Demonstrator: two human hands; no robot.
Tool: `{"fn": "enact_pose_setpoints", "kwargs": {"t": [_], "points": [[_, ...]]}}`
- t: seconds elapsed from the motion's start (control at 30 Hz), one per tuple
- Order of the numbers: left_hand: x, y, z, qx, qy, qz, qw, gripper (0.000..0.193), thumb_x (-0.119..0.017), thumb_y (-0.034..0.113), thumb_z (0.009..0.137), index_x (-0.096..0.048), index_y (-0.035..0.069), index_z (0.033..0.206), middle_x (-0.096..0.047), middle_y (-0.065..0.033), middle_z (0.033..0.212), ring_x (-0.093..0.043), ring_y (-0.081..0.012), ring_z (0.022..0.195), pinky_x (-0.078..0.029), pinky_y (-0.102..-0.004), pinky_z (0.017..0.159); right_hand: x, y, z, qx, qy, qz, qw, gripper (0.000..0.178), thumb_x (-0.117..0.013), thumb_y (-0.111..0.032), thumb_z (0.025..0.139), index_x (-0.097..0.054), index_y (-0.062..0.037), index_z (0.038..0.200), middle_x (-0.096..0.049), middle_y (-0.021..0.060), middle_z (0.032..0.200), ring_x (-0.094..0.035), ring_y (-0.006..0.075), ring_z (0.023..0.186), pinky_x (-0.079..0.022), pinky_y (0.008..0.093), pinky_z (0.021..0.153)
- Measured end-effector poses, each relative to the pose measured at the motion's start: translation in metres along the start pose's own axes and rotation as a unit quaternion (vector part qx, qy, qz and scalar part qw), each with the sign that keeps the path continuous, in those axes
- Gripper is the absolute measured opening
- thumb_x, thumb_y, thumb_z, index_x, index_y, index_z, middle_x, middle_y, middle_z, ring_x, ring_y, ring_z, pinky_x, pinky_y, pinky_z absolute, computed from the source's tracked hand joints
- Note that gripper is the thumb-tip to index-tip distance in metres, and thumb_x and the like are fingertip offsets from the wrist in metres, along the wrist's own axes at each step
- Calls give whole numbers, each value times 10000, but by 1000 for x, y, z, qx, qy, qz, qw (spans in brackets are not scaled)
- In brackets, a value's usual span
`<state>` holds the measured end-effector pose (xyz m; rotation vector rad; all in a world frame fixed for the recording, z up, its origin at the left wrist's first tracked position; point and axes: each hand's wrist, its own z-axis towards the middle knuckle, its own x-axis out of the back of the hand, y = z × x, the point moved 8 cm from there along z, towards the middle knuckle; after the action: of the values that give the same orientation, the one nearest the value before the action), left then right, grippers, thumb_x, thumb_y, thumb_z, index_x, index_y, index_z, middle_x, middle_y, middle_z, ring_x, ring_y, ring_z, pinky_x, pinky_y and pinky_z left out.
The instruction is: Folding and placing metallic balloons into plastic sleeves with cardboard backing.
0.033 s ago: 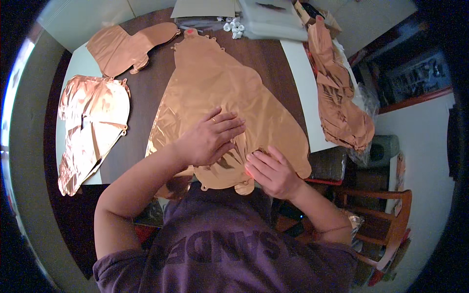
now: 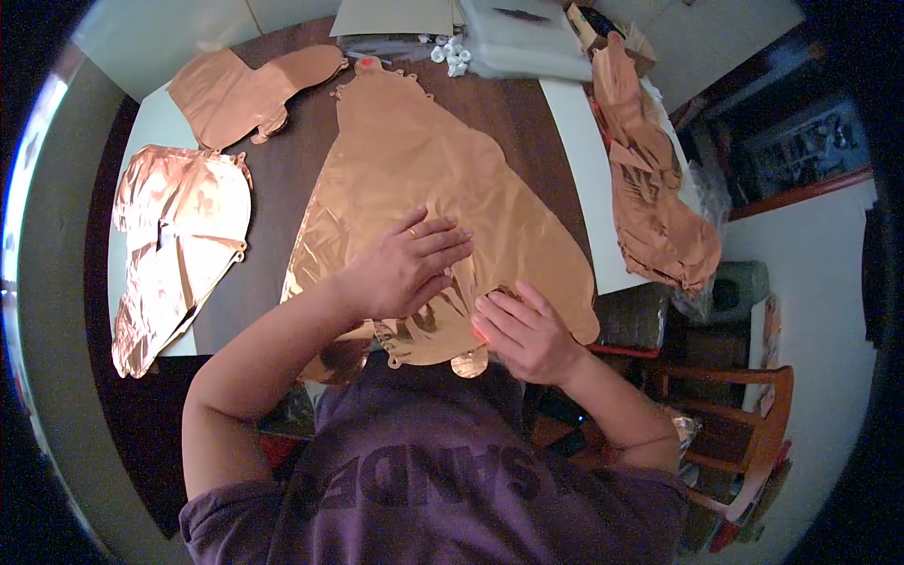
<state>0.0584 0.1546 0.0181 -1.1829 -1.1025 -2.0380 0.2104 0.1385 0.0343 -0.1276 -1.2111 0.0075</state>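
A large, flat copper-coloured foil balloon [image 2: 424, 160] spreads over the middle of the dark table, its narrow end pointing away from me. Small tabs with holes line its edge, and a red mark shows at the far tip. My left hand [image 2: 400, 264] lies on the near half with its fingers stretched out. Close to the near edge, my right hand [image 2: 527, 334] has its fingers curled onto the creased foil. Something red peeks out beneath those fingertips; what it is cannot be made out.
Two folded copper foil balloons [image 2: 184, 245] [image 2: 240, 94] lie at the left. Another crumpled foil balloon [image 2: 659, 188] rests at the right on a white board [image 2: 579, 188]. White small parts [image 2: 452, 55] and a clear plastic bag [image 2: 527, 42] sit at the back. A wooden chair [image 2: 725, 414] stands right.
The foil at the near edge has shifted slightly, and its rounded tab catches the light differently. Both hands are in the same place.
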Motion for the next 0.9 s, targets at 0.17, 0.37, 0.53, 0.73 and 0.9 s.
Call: {"fn": "enact_pose_setpoints", "kwargs": {"t": [0.17,0.37,0.53,0.73,0.9], "points": [[-3,-2,-1,0,-5,-15,1000,489,-620,193,850,-526,38,1305,-522,-135,1353,-450,-320,1292,-279,-512,1118,16,30,13,-92,11,193,977,344,-589,-186,851,-623,-32,1157,-626,138,1169,-573,297,1113,-354,498,1057],[-5,-2,-2,-1,8,-28,1000,496,-595,204,873,-499,34,1329,-506,-154,1359,-432,-321,1304,-293,-500,1111,-12,42,35,-123,59,-3,991,360,-660,-198,812,-634,-26,1127,-591,127,1229,-546,289,1156,-337,493,1067],[11,-18,-11,55,94,-163,981,502,-629,236,859,-513,45,1309,-498,-182,1349,-421,-383,1299,-316,-513,1092,-13,37,37,-116,42,-16,992,391,-656,-225,804,-619,-34,1143,-582,130,1237,-524,294,1174,-337,488,1060],[27,-21,-11,82,57,58,993,536,-639,385,825,-547,65,1245,-492,-175,1334,-431,-392,1268,-285,-575,1074,-6,40,42,-117,42,7,992,388,-671,-228,781,-619,-52,1123,-579,130,1200,-524,315,1145,-366,475,1027],[19,-25,-22,94,64,59,992,573,-660,414,798,-547,66,1239,-490,-176,1328,-421,-381,1272,-287,-583,1066,1,68,65,-186,-34,186,964,338,-710,-208,762,-623,-61,1054,-579,140,1119,-564,333,1043,-447,428,938]]}}
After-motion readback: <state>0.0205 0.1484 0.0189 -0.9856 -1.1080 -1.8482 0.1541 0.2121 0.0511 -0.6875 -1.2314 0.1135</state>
